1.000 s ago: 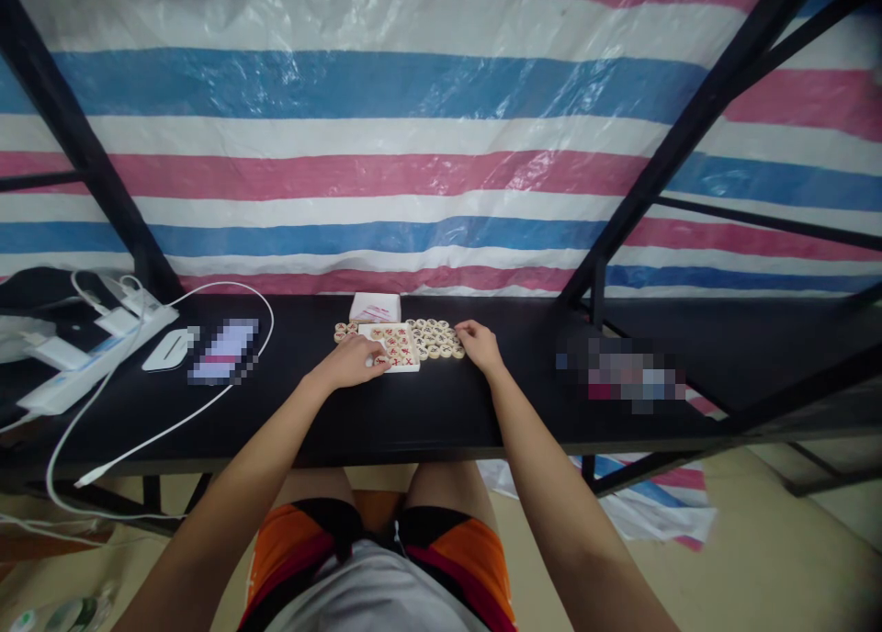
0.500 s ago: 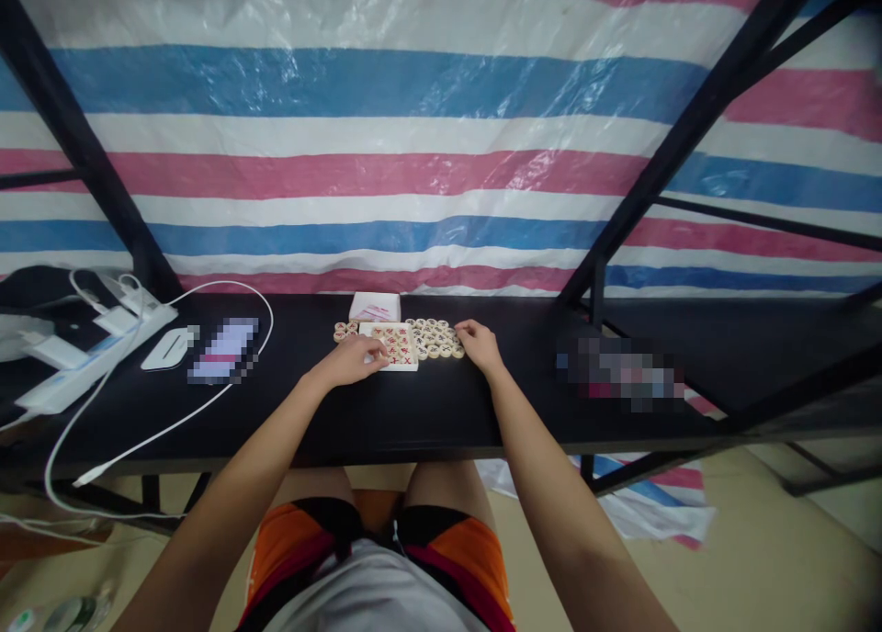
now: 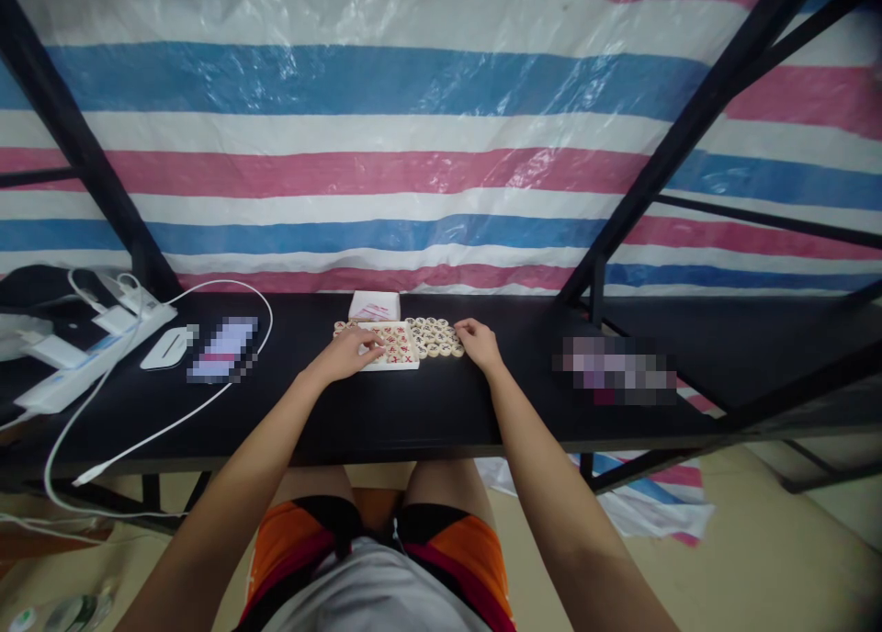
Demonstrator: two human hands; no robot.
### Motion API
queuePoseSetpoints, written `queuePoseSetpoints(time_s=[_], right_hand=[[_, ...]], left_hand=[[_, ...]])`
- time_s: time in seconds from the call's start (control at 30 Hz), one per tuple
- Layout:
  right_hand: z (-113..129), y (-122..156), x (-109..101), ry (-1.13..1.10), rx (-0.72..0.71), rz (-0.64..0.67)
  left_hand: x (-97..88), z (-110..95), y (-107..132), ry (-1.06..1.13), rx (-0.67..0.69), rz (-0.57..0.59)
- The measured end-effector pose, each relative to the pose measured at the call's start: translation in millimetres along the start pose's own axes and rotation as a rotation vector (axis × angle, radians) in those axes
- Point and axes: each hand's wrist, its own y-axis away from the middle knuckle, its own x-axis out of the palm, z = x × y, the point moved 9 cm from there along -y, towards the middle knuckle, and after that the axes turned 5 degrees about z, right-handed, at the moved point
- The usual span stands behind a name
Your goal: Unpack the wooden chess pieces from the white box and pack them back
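Round Chinese chess pieces lie on the black table [image 3: 427, 421]. A shallow white box [image 3: 414, 364] holds rows of red-marked pieces [image 3: 398, 340]. My left hand [image 3: 344, 352] is over the box's left side, fingers stretched and thumb apart, hiding the pieces beneath. Along the box's right side lies a block of dark-marked pieces [image 3: 433, 340]. At this block's right edge rests my right hand [image 3: 479, 343], fingers loosely bent and touching the outermost pieces. A few loose red-marked pieces [image 3: 340, 327] sit left of the box, partly behind my left hand.
Behind the pieces is a white box lid [image 3: 374, 307]. To the left are a power strip [image 3: 96, 356], a white cable [image 3: 158, 439], a white flat device [image 3: 167, 348] and a blurred-out phone [image 3: 224, 349]. A pixelated item [image 3: 616, 370] lies right, near black frame bars [image 3: 620, 191].
My left hand has shifted slightly left and away from the middle of the box, now covering more of the loose red pieces. My right hand has stayed in place.
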Motion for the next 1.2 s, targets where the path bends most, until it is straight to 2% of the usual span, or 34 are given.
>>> queuePoseSetpoints(time_s=[0.1, 0.27, 0.5, 0.67, 0.8, 1.03, 1.2], right_hand=[[-1, 0, 1, -0.001, -0.001, 0.002], [-1, 0, 0, -0.004, 0.0, -0.003], [4, 2, -2, -0.009, 0.001, -0.004], [0, 0, 0, -0.029, -0.004, -0.004], [-3, -1, 1, -0.022, 0.002, 0.006], [0, 0, -1, -0.012, -0.003, -0.008], [0, 1, -1, -0.01, -0.003, -0.008]], left_hand=[[-14.5, 15, 3, -0.002, -0.077, -0.06], [-46.3, 49, 19, -0.048, -0.281, -0.177], [-57.5, 95, 46, -0.274, -0.695, -0.06], [-54.5, 108, 54, -0.303, -0.819, 0.035], [-52.1, 112, 55, -0.303, -0.829, 0.054], [-43.6, 109, 45, -0.226, -0.687, 0.054], [-39.0, 108, 42, -0.177, -0.654, 0.059]])
